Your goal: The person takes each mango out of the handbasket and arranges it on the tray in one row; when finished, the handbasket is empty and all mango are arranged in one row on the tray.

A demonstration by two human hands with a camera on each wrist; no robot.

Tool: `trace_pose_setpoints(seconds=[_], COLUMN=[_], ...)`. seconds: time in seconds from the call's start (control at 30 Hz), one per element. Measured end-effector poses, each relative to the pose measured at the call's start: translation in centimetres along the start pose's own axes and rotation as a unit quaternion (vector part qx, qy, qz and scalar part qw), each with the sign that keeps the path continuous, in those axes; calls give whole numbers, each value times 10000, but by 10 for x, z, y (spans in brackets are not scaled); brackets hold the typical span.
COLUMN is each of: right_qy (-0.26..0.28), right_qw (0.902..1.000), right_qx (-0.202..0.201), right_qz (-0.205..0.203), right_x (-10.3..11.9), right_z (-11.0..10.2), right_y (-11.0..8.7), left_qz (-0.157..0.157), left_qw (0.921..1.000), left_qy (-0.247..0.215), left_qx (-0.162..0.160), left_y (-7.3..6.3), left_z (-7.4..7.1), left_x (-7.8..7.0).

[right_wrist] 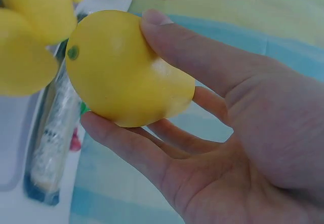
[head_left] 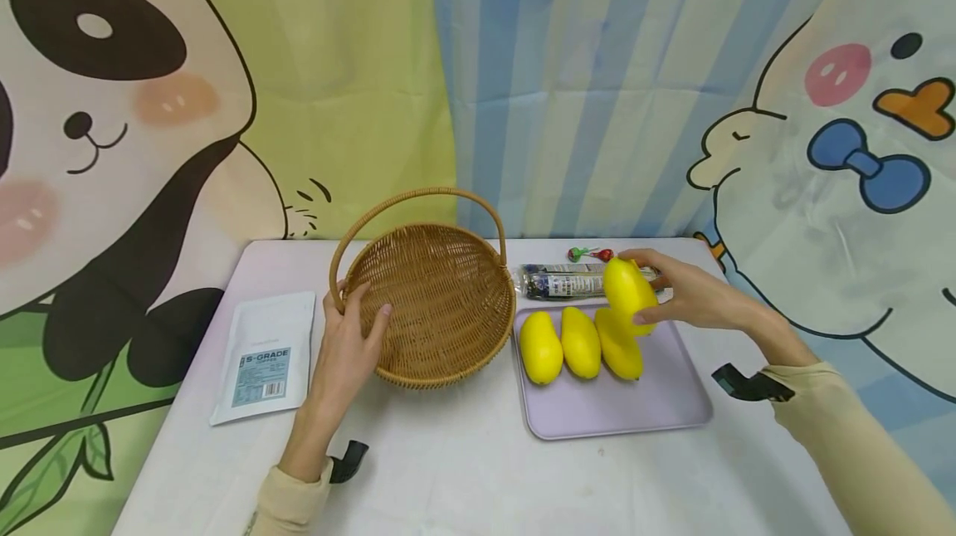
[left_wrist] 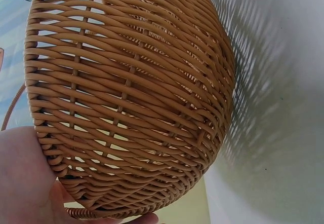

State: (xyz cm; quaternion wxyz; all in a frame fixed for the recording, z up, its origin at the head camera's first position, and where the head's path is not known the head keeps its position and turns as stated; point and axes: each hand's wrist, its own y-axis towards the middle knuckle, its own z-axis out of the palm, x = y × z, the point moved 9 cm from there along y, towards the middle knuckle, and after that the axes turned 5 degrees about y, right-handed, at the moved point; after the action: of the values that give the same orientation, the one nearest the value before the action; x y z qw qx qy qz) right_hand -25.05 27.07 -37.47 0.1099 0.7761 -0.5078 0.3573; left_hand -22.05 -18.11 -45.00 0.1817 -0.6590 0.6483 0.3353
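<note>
My left hand (head_left: 345,349) grips the left rim of a round wicker basket (head_left: 441,312) near the foot of its arched handle. In the left wrist view the basket's woven side (left_wrist: 131,92) fills most of the picture, fingers at its rim. My right hand (head_left: 695,291) holds a yellow mango (head_left: 627,291) over the back of a lilac tray (head_left: 635,420). The thumb and fingers pinch this mango (right_wrist: 121,67) from both sides in the right wrist view. Three more mangoes, a left one (head_left: 541,348), a middle one (head_left: 580,343) and a right one (head_left: 618,353), lie on the tray.
Clear-wrapped dark packages (head_left: 563,280) lie behind the tray, with a green lollipop (head_left: 577,254) and a red lollipop (head_left: 605,255) beyond them. A white coffee pouch (head_left: 265,358) lies at the left. A printed curtain (head_left: 582,88) hangs behind the white table (head_left: 448,470).
</note>
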Motion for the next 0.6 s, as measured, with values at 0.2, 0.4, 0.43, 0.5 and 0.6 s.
trace_pose_setpoints(seconds=[0.2, 0.4, 0.43, 0.5, 0.6], right_qy=[164, 309, 352, 451, 578], right_qw=[9998, 9978, 9971, 9960, 9949], right_qx=[-40, 54, 80, 147, 244], right_qz=[77, 585, 670, 763, 786], right_x=[-33, -69, -75, -85, -97], right_z=[-6, -5, -4, -1, 6], right_y=[-11, -20, -21, -22, -21], left_qz=[-16, -1, 2, 0, 5], left_qw=[10000, 10000, 10000, 10000, 10000], left_qy=[38, 34, 40, 36, 44], left_qx=[4, -11, -14, -18, -26], left_y=[0, 0, 0, 0, 0], left_z=[1, 1, 1, 0, 0], left_x=[0, 0, 0, -1, -1])
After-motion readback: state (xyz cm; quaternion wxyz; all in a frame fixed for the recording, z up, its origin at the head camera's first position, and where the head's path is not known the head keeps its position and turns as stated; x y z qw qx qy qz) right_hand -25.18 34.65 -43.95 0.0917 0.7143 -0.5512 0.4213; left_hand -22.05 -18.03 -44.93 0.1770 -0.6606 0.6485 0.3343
